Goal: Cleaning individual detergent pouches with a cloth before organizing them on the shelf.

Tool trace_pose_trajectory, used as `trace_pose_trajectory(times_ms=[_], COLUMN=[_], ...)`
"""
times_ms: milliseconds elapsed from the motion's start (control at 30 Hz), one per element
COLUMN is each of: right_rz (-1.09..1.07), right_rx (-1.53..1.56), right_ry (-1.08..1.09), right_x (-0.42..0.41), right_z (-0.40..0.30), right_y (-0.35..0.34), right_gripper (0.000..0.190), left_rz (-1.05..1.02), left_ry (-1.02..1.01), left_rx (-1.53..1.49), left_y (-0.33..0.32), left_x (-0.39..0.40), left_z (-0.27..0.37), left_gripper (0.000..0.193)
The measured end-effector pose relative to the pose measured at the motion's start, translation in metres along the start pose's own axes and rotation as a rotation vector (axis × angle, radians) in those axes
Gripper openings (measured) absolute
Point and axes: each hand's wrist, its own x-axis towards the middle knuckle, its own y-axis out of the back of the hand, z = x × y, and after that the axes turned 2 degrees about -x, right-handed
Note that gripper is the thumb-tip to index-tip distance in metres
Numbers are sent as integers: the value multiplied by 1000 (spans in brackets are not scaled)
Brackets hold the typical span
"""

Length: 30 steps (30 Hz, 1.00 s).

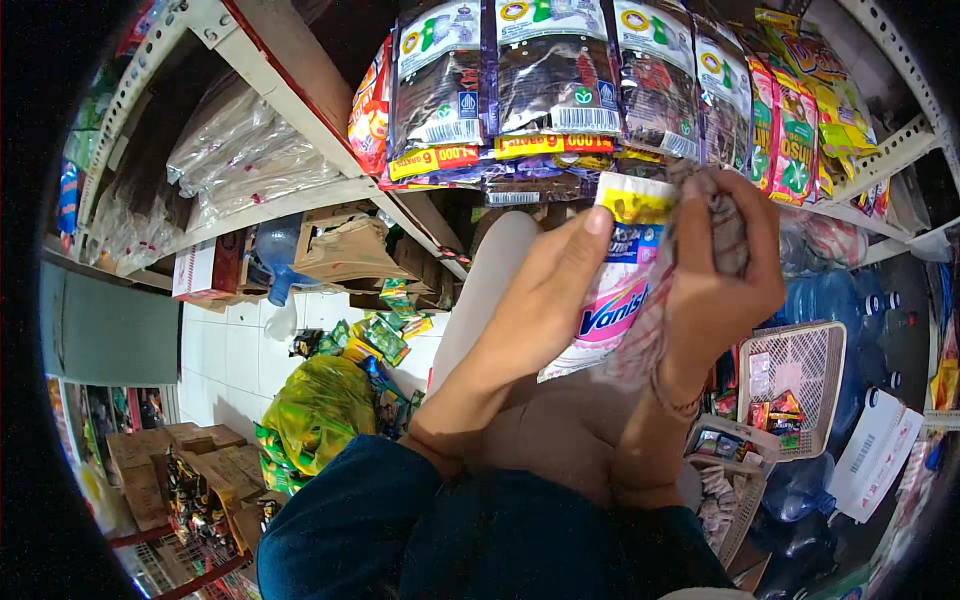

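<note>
A white and pink Vanish sachet [627, 274] with a yellow and blue top is in my left hand [529, 311], its thumb lying across the front near the left edge. My right hand [709, 300] grips a crumpled, striped cloth [726, 236] beside the sachet's right edge. Part of the cloth [643, 341] hangs down along that edge; whether it touches the sachet I cannot tell. Just beyond both hands, strips of dark sachets [556, 82] drape over the shelf front. Pink and green sachets [795, 142] hang to their right.
A metal shelf frame [315, 90] spans the left. On the floor lie a yellow-green plastic bag [319, 412] and loose green sachets [386, 337]. Cardboard boxes [135, 472] stand lower left. At right are a plastic basket [829, 390], large blue water bottles [817, 300] and a white box [874, 461].
</note>
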Motion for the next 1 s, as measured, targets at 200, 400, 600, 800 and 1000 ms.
trace_pose_trajectory(times_ms=[200,400,600,800,1000], right_rz=[-81,-76,-266,-134,-472], right_rx=[-60,-13,-97,55,5], right_ry=[264,136,333,239,238], right_x=[-8,-16,-13,12,-10], right_z=[-17,-10,-28,-24,-32], right_y=[-1,3,3,-12,18], right_gripper=[21,23,24,16,13], left_rz=[44,139,197,95,295], left_ry=[-74,-117,-251,-350,-282], left_rx=[30,-52,-294,-342,-343], left_y=[2,7,13,16,25], left_x=[-4,-3,1,-3,-2], left_z=[0,7,10,10,9], left_gripper=[40,40,39,35,34])
